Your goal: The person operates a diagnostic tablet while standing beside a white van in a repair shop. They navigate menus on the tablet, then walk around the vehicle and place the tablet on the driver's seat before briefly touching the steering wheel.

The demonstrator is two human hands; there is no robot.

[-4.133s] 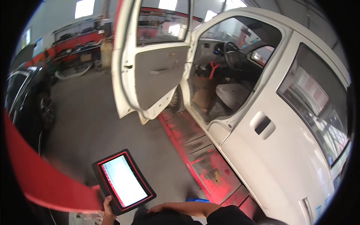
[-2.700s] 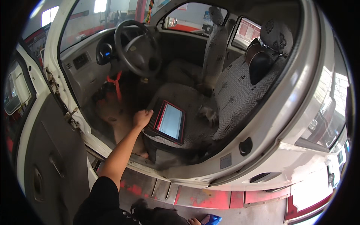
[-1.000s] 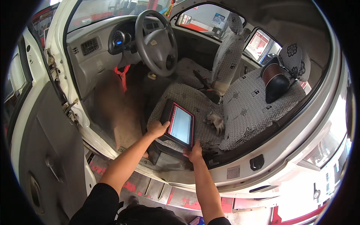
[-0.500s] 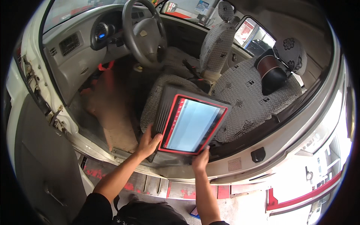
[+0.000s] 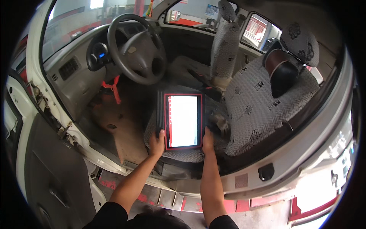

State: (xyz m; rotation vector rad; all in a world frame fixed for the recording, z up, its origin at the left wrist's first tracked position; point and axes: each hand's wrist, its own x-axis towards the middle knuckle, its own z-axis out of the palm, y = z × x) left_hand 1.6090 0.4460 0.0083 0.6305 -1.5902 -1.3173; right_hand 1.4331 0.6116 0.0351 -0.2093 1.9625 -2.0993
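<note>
We find both hands clamped on a black, red-framed rectangular tablet with a lit white screen [image 5: 183, 121], which sits upright in portrait on the grey patterned fabric cushion of the driver's seat [image 5: 173, 154], inside the open doorway of a white vehicle. The left hand [image 5: 156, 142] closes on the tablet's lower left corner, thumb against the black rubber edge; the right hand [image 5: 208, 139] closes on the lower right edge, fingers wrapped behind where we cannot see them. In our judgement the hold is adequate but low: both grips sit at the bottom of the device, so its top is unsupported, and keeping thumbs off the glass and the lower edge seated on the cushion would best guard against it tipping toward the grey steering wheel [image 5: 136, 48]. A worn hole in the seat fabric [image 5: 220, 123] lies just beside the right hand; we would keep the tablet's edge clear of it. The seat backrest in matching grey weave [image 5: 263, 103] rises to the right, with a dark rounded cushion or cover [image 5: 281, 73] near its top. As to signs and labels: a red and white rectangular board [image 5: 256, 29] shows through the far window, its content too small to read; a pale blue rectangular notice [image 5: 211, 10] hangs further back. A red strap [image 5: 113, 88] dangles below the grey dashboard [image 5: 70, 72]. No packages are in view.
</note>
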